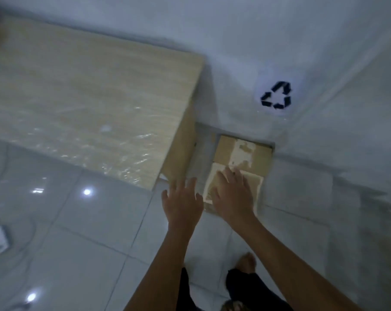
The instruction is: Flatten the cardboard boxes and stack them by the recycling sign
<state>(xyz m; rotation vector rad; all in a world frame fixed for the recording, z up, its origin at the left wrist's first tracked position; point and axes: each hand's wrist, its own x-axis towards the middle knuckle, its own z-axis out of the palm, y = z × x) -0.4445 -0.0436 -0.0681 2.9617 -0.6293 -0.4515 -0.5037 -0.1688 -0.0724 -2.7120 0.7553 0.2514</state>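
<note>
The right hand (232, 194) lies flat, palm down, fingers straight and slightly spread, over the near part of the flattened cardboard (241, 153); its grip is released, with nothing curled around the board. Whether the palm presses the surface or floats just above it cannot be told, as the frame is blurred. The left hand (182, 202) is just beside it, to the left of the cardboard's near edge, fingers straight and spread, its grip likewise released and holding nothing. Both forearms reach forward and down from the bottom of the view, the right one crossing in from the lower right.

The cardboard lies flat on the tiled floor (89, 232), its far edge against the white wall (324, 63), with torn pale patches on its top face. It sits in the gap just right of the wooden table (89, 93). The recycling sign (276, 95), black arrows on a white disc, is on the wall directly above the cardboard. A bare foot (246, 262) and dark trouser legs show below the arms.
</note>
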